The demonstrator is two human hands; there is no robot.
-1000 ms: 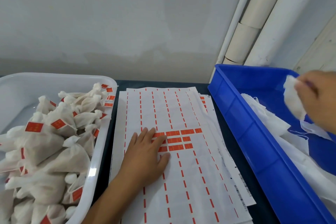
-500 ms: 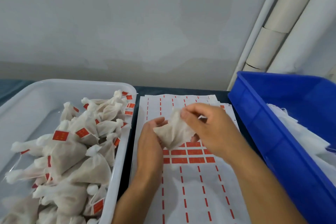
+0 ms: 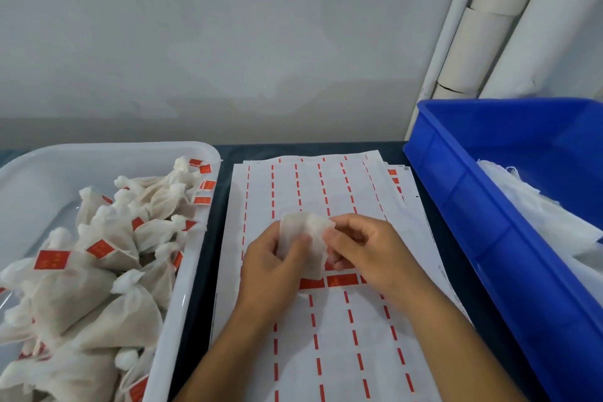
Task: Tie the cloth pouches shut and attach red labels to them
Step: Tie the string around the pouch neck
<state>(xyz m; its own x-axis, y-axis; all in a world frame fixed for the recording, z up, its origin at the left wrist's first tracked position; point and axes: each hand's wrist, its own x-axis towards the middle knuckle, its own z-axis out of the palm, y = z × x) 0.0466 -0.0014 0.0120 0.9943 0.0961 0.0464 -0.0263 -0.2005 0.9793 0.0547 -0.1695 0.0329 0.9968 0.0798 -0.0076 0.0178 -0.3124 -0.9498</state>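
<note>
- The cloth pouch (image 3: pixel 303 238) is held up between both hands over the middle of the label sheets (image 3: pixel 326 336), just above the few full red labels (image 3: pixel 342 280) left on the top sheet.
- The left hand (image 3: pixel 270 264) grasps the pouch's lower left side with curled fingers; the right hand (image 3: pixel 362 248) pinches its right edge, at about 3 o'clock from the cloth.
- The pouch's long axis runs roughly from 11 o'clock to 5 o'clock. Its upper end looks loose and untied, so I judge that gathering and tying the neck comes first. Both hands are equally near.
- The red labels lie at 6 o'clock of the pouch, partly hidden under the hands, so a label is close by once the neck is closed.
- The white tray (image 3: pixel 195 271) of finished, labelled pouches sits at 9 o'clock. The blue bin (image 3: pixel 456 206) holding loose white cloth sits at 3 o'clock. Both rest on the dark tabletop (image 3: pixel 225 170).
- Nothing stands between the hands and either container.
</note>
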